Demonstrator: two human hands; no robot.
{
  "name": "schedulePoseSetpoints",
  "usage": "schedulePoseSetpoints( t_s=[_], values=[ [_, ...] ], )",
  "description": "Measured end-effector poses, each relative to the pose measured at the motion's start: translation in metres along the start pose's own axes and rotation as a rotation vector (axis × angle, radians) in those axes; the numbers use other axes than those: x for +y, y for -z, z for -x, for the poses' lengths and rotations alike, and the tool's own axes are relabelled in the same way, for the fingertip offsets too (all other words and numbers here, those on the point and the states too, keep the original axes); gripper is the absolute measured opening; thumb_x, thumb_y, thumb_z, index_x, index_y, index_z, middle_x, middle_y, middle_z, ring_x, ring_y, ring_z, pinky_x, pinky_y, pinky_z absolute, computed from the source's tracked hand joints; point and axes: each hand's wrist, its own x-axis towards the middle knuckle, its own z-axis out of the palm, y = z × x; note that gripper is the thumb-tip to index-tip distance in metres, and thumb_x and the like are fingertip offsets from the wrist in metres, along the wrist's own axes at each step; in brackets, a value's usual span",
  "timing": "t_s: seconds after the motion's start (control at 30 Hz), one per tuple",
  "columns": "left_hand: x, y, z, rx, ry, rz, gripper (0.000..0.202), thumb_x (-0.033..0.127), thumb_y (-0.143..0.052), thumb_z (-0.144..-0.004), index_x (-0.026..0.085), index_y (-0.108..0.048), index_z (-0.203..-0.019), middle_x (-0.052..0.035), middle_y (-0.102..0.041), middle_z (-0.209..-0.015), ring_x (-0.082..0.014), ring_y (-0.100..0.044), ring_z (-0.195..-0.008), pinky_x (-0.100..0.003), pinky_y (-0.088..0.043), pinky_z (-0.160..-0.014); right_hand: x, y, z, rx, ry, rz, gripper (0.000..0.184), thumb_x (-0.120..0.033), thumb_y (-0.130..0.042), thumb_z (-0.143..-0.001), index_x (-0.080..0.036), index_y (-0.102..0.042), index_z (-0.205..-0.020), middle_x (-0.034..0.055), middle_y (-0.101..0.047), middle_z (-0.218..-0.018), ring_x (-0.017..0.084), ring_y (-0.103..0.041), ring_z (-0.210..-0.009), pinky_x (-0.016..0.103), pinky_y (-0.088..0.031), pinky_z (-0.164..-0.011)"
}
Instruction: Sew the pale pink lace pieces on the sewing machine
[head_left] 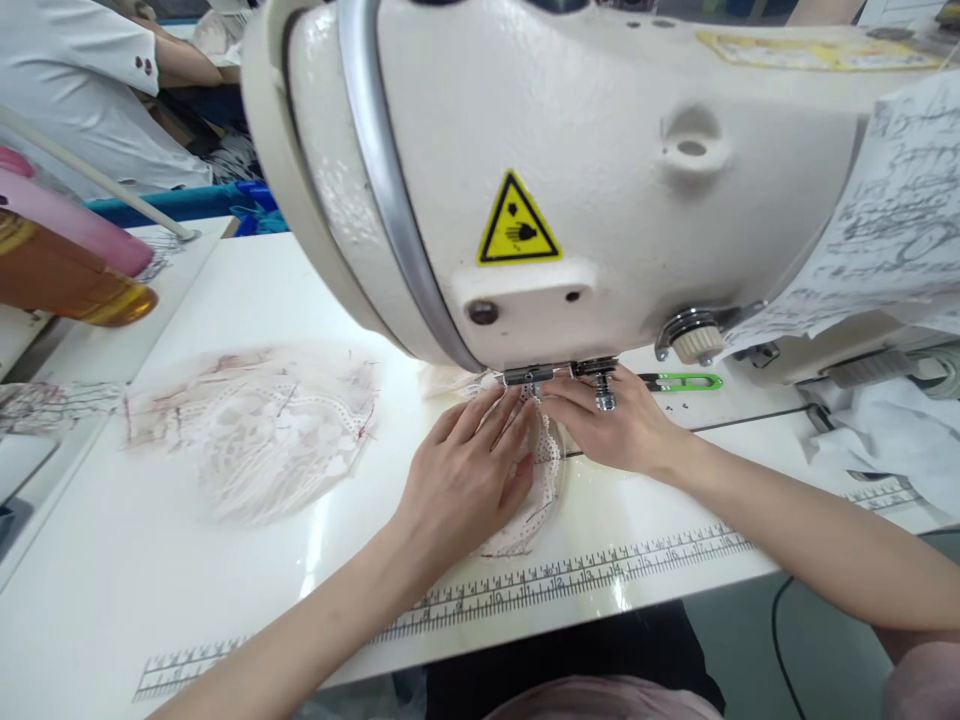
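Observation:
A pale lace piece with a scalloped trim lies under the head of a white sewing machine. My left hand rests flat on the lace, its fingers stretched toward the needle area. On the other side of the trim, my right hand lies with its fingertips at the lace edge, close to the presser foot. The machine's lower parts partly cover the right fingers, so their grip is hidden. More pale lace pieces with reddish threads lie to the left on the table.
Green thread snips lie right of the machine's needle area. A printed ruler strip runs along the front of the white table. Bottles stand at the left. White cloth lies at the right. Another person's sleeve shows behind.

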Motion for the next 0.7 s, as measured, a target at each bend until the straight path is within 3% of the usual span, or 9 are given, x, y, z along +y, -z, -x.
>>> schedulePoseSetpoints(
  t_s=[0.07, 0.13, 0.23, 0.3, 0.4, 0.47, 0.6, 0.63, 0.7],
  values=[
    [0.001, 0.015, 0.003, 0.035, -0.090, 0.011, 0.028, 0.023, -0.055, -0.089, 0.012, -0.063, -0.113, -0.0110, -0.069, -0.114, -0.0254, -0.065, -0.099, -0.038, -0.052, -0.077, 0.000, 0.003, 0.000, -0.014, 0.092, -0.029, 0.027, -0.002, -0.045, -0.084, -0.023, -0.062, -0.084, -0.0067, -0.070, -0.090, 0.010, -0.055, -0.073, 0.028, -0.043, -0.078],
    [0.002, 0.028, 0.012, 0.067, -0.276, 0.034, 0.017, 0.025, -0.060, -0.088, 0.015, -0.067, -0.100, -0.0061, -0.072, -0.101, -0.0196, -0.065, -0.083, -0.033, -0.049, -0.067, 0.000, 0.004, 0.001, -0.041, 0.162, -0.095, 0.031, 0.001, -0.040, -0.082, -0.023, -0.060, -0.078, -0.0082, -0.068, -0.082, 0.010, -0.053, -0.073, 0.026, -0.042, -0.076],
    [0.004, 0.038, 0.033, 0.023, -0.524, -0.038, 0.012, 0.027, -0.063, -0.087, 0.018, -0.068, -0.094, -0.0043, -0.071, -0.101, -0.0182, -0.062, -0.085, -0.032, -0.046, -0.062, 0.003, 0.000, 0.002, -0.108, 0.176, -0.261, 0.034, 0.005, -0.037, -0.077, -0.022, -0.058, -0.073, -0.0087, -0.065, -0.075, 0.010, -0.051, -0.071, 0.025, -0.041, -0.070],
    [0.007, 0.037, 0.047, -0.027, -0.545, -0.093, 0.013, 0.020, -0.060, -0.088, 0.018, -0.068, -0.097, -0.0058, -0.069, -0.108, -0.0192, -0.061, -0.091, -0.031, -0.046, -0.062, 0.005, -0.001, 0.003, -0.134, 0.148, -0.338, 0.033, 0.003, -0.037, -0.078, -0.022, -0.059, -0.075, -0.0075, -0.066, -0.077, 0.010, -0.050, -0.069, 0.026, -0.040, -0.067],
    [0.012, 0.033, 0.058, -0.001, -0.427, -0.039, 0.019, 0.006, -0.052, -0.087, 0.014, -0.066, -0.097, -0.0092, -0.070, -0.105, -0.0206, -0.063, -0.092, -0.030, -0.049, -0.064, 0.007, 0.000, 0.004, -0.154, 0.119, -0.420, 0.029, -0.003, -0.038, -0.080, -0.021, -0.060, -0.083, -0.0054, -0.067, -0.082, 0.011, -0.051, -0.072, 0.028, -0.040, -0.069],
    [0.012, 0.035, 0.057, 0.015, -0.246, 0.068, 0.021, 0.004, -0.046, -0.089, 0.012, -0.063, -0.100, -0.0101, -0.069, -0.103, -0.0196, -0.066, -0.090, -0.028, -0.052, -0.065, 0.008, 0.003, 0.004, -0.179, 0.105, -0.483, 0.026, -0.006, -0.040, -0.079, -0.021, -0.060, -0.086, -0.0042, -0.067, -0.083, 0.013, -0.052, -0.077, 0.029, -0.041, -0.072],
    [0.002, 0.052, 0.039, -0.048, 0.244, 0.320, 0.019, 0.021, -0.038, -0.098, 0.015, -0.054, -0.107, -0.0076, -0.070, -0.096, -0.0130, -0.067, -0.068, -0.020, -0.048, -0.047, 0.008, 0.007, 0.004, -0.202, 0.108, -0.534, 0.026, -0.013, -0.044, -0.074, -0.019, -0.058, -0.095, 0.0002, -0.066, -0.089, 0.015, -0.054, -0.083, 0.032, -0.042, -0.076],
    [-0.002, 0.056, 0.033, -0.078, 0.307, 0.366, 0.020, 0.026, -0.037, -0.099, 0.016, -0.052, -0.107, -0.0050, -0.070, -0.088, -0.0128, -0.066, -0.062, -0.020, -0.046, -0.044, 0.008, 0.006, 0.004, -0.198, 0.109, -0.517, 0.025, -0.015, -0.045, -0.075, -0.018, -0.058, -0.096, 0.0013, -0.066, -0.090, 0.016, -0.055, -0.084, 0.033, -0.042, -0.076],
    [-0.010, 0.058, 0.021, -0.142, 0.296, 0.427, 0.023, 0.036, -0.040, -0.098, 0.018, -0.051, -0.107, -0.0014, -0.069, -0.076, -0.0143, -0.065, -0.057, -0.021, -0.044, -0.043, 0.008, 0.004, 0.004, -0.201, 0.112, -0.478, 0.019, -0.016, -0.046, -0.080, -0.019, -0.058, -0.095, 0.0015, -0.066, -0.088, 0.017, -0.056, -0.086, 0.033, -0.042, -0.076]
  ],
)
